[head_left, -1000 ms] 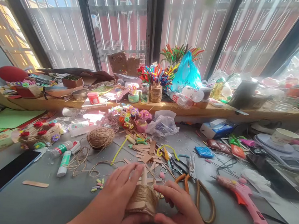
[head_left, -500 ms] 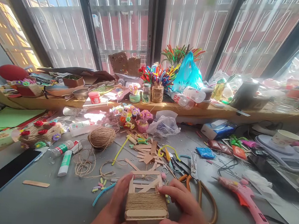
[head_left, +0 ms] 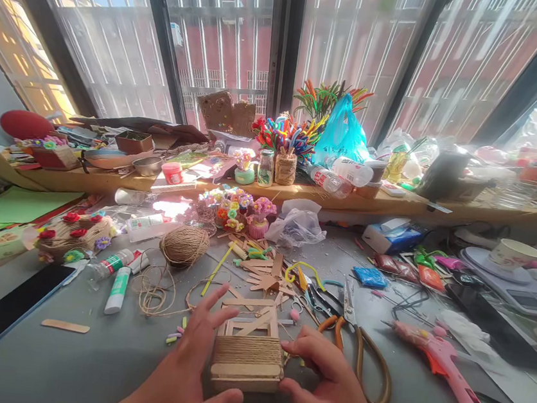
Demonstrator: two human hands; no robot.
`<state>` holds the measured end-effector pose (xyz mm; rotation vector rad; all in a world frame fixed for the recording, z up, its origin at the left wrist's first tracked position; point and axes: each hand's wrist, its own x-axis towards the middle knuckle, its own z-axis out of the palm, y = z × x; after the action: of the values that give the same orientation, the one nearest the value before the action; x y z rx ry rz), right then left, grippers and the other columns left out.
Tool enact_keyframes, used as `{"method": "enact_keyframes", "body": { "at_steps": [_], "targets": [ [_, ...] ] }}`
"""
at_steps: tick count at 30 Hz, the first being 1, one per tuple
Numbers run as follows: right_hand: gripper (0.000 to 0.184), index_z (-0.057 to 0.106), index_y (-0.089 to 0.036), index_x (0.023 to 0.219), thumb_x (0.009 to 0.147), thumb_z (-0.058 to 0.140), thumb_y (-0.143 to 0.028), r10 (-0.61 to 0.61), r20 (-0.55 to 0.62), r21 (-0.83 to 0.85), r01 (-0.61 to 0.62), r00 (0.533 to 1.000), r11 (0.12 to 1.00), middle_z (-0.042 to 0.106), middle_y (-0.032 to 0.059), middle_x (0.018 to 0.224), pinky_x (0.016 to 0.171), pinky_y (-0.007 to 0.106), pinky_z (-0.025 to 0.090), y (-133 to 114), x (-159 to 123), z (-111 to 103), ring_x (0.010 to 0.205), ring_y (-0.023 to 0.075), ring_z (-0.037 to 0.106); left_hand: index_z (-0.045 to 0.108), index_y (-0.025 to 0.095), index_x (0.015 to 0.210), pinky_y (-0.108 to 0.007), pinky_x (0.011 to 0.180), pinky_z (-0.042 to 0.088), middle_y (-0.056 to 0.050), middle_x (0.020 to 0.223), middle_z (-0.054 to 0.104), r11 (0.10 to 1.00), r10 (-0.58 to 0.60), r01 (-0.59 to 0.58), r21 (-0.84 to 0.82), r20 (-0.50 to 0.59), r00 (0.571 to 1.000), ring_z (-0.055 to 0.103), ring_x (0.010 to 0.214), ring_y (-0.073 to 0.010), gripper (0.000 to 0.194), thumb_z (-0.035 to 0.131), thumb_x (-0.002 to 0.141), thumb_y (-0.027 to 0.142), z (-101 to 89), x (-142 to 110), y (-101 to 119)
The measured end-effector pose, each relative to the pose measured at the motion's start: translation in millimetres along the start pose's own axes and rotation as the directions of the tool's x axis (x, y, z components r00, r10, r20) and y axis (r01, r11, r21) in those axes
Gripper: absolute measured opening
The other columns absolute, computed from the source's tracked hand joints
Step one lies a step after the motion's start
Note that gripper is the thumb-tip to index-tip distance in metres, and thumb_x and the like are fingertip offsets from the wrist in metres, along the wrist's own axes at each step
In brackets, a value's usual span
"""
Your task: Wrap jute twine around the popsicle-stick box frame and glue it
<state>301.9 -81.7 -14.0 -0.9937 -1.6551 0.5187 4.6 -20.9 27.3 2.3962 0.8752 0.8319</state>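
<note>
A small box of wooden craft sticks [head_left: 247,359], wound round with brown twine, stands on the grey table close to me. My left hand [head_left: 186,367] presses against its left side, thumb at the front and fingers stretched up along the side. On the right, my right hand [head_left: 325,383] grips the other side with curled fingers. The box's open top of crossed sticks faces up and away from me.
A twine ball [head_left: 184,245] and loose twine lie behind on the left, with glue tubes [head_left: 118,288]. Scissors [head_left: 355,334] and a pink glue gun [head_left: 439,363] lie right. A dark phone [head_left: 3,313] lies far left, a loose stick [head_left: 65,326] beside it. Loose sticks, craft flowers and clutter crowd the back.
The box has been turned from side-on to front-on and set lower, nearer me. My left fingers have spread out along its side.
</note>
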Motion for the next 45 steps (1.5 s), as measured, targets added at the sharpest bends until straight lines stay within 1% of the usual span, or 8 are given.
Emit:
{"method": "enact_keyframes", "body": {
  "at_steps": [5,9,14,20,27,32,36,45],
  "targets": [
    [0.031,0.082,-0.028,0.122,0.096,0.086,-0.047,-0.033,-0.005,-0.022,0.032,0.999,0.999,0.074,0.0036,0.087,0.069,0.029,0.061,-1.3,-0.3,4.1,0.07,0.0211,0.068,0.038,0.033,0.173,-0.08,0.131,0.028,-0.019,0.179,0.041,0.962,0.062,-0.128,0.24,0.265,0.962,0.039,0.163,-0.0529,0.117,0.096,0.077,0.068,-5.8,50.3,49.8],
    [0.033,0.081,-0.03,0.128,0.102,0.081,-0.05,-0.033,-0.008,-0.04,0.033,0.999,0.999,0.075,0.0054,0.093,0.061,0.026,0.056,-2.3,2.2,2.7,0.07,0.0204,0.067,0.047,0.026,0.17,-0.075,0.129,0.039,-0.02,0.169,0.057,0.947,-0.069,-0.046,0.319,0.34,0.938,0.055,0.152,-0.0488,0.1,0.095,0.084,0.044,-8.6,69.1,64.0],
    [0.047,0.077,-0.035,0.139,0.103,0.074,-0.065,-0.093,0.003,0.015,0.093,0.996,0.996,0.07,0.0033,0.091,0.066,0.028,0.056,-8.7,9.1,-5.7,0.075,0.0211,0.069,0.026,0.039,0.179,-0.07,0.127,0.045,-0.015,0.178,0.044,0.988,0.011,-0.037,0.153,0.168,0.986,0.046,0.159,-0.0499,0.113,0.088,0.09,0.065,-5.6,44.0,35.6],
    [0.062,0.075,-0.034,0.144,0.095,0.078,-0.073,-0.147,-0.045,0.052,0.15,0.988,0.987,0.069,0.0038,0.096,0.071,0.029,0.059,-17.2,10.9,-13.3,0.08,0.0221,0.068,0.02,0.038,0.18,-0.07,0.132,0.033,-0.014,0.183,0.03,0.972,-0.063,0.052,-0.23,-0.041,0.997,0.026,0.17,-0.0502,0.103,0.07,0.099,0.075,31.3,-0.8,-8.1],
    [0.05,0.077,-0.033,0.135,0.096,0.083,-0.064,-0.071,0.008,0.041,0.071,0.997,0.997,0.071,0.0039,0.094,0.067,0.026,0.056,-18.2,4.6,-8.1,0.076,0.021,0.066,0.033,0.038,0.175,-0.073,0.133,0.027,-0.015,0.179,0.034,0.941,-0.067,0.052,-0.333,-0.033,0.997,0.01,0.172,-0.0523,0.1,0.079,0.093,0.072,46.6,-21.7,-28.6],
    [0.045,0.075,-0.034,0.135,0.099,0.082,-0.06,-0.064,0.01,0.069,0.063,0.998,0.996,0.07,0.0027,0.092,0.059,0.023,0.052,-15.4,3.2,-5.0,0.071,0.0189,0.062,0.026,0.037,0.174,-0.063,0.129,0.041,-0.017,0.174,0.044,0.877,-0.076,0.118,-0.466,0.108,0.991,0.036,0.166,-0.0459,0.093,0.064,0.1,0.081,17.9,-14.7,-21.3],
    [0.04,0.077,-0.03,0.129,0.099,0.083,-0.056,-0.06,-0.014,0.061,0.061,0.998,0.996,0.07,0.0022,0.09,0.06,0.024,0.051,-12.0,0.9,-7.1,0.068,0.0181,0.06,0.046,0.031,0.168,-0.053,0.124,0.051,-0.015,0.167,0.056,0.961,-0.155,0.162,-0.223,0.047,0.987,0.059,0.15,-0.0384,0.064,0.027,0.117,0.067,-6.7,-2.4,-29.9],
    [0.039,0.078,-0.031,0.126,0.097,0.084,-0.056,-0.096,0.003,0.085,0.096,0.995,0.992,0.068,0.0019,0.085,0.057,0.024,0.05,-16.4,5.5,-9.1,0.065,0.0186,0.061,0.085,0.032,0.126,-0.047,0.109,0.053,-0.007,0.118,0.084,0.982,-0.118,0.09,0.164,0.17,0.978,0.072,0.113,-0.0304,0.029,0.069,0.102,0.026,-21.1,43.4,-34.9]
  ]
}}
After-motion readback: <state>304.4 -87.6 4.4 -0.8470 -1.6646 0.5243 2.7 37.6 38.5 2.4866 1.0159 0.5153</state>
